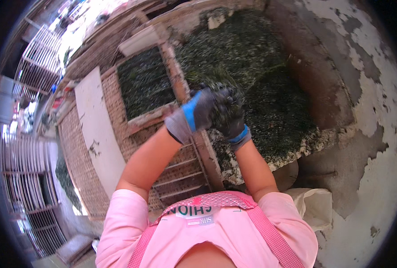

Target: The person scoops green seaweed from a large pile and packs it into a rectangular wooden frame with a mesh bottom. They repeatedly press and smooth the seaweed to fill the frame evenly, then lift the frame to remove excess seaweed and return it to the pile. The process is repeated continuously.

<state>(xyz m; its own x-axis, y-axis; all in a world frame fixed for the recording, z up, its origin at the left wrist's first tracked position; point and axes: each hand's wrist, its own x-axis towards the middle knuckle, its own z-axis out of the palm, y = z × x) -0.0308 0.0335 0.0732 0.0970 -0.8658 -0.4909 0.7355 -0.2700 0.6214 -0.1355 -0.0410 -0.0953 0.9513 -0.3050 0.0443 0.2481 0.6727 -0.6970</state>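
Observation:
Both hands wear dark gloves with blue bands and grey cuffs. They meet above the near left part of a large heap of dark green shredded plant matter (275,110). My left hand (203,109) and my right hand (230,115) are blurred, with a loose clump of the green strands (223,80) between and above their fingers. Left of them, a rectangular frame (151,117) surrounds a flat layer of the same green matter (145,83), which lies over a woven mat (113,90). A wooden beam (173,70) runs between frame and heap.
A pale board (98,127) lies across the mats at left. Slatted racks (27,181) stand at the far left. A brown wall (319,77) borders the heap at right. A whitish open sack (315,207) sits low at the right, near the body.

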